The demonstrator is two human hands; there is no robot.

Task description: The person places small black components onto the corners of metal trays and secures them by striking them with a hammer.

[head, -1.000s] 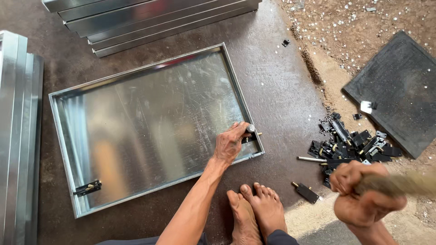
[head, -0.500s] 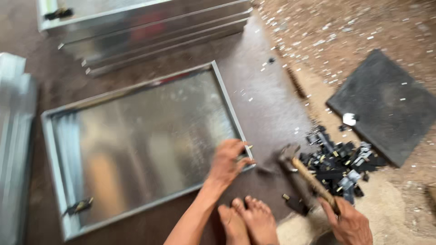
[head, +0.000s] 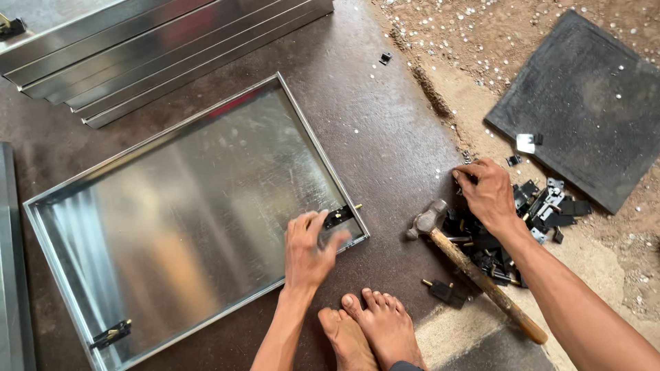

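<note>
Fingers of the left hand (head: 307, 249) pinch a small black latch (head: 337, 216) at the near right corner of the shiny metal tray (head: 172, 206). Right hand (head: 489, 196) digs curled fingers into the black parts pile (head: 529, 213). Hammer (head: 474, 271) lies free, so fixing the latch likely needs one more piece.

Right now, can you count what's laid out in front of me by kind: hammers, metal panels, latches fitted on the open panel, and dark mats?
Hammer: 1
Open metal panel: 1, under the left hand
Latches fitted on it: 2, near corner and far corner
Stacked panels: about 5, edges overlap
Dark mat: 1
Pile of loose black latches, under the right hand: too jumbled to count
Total: about 10, pile aside
</note>
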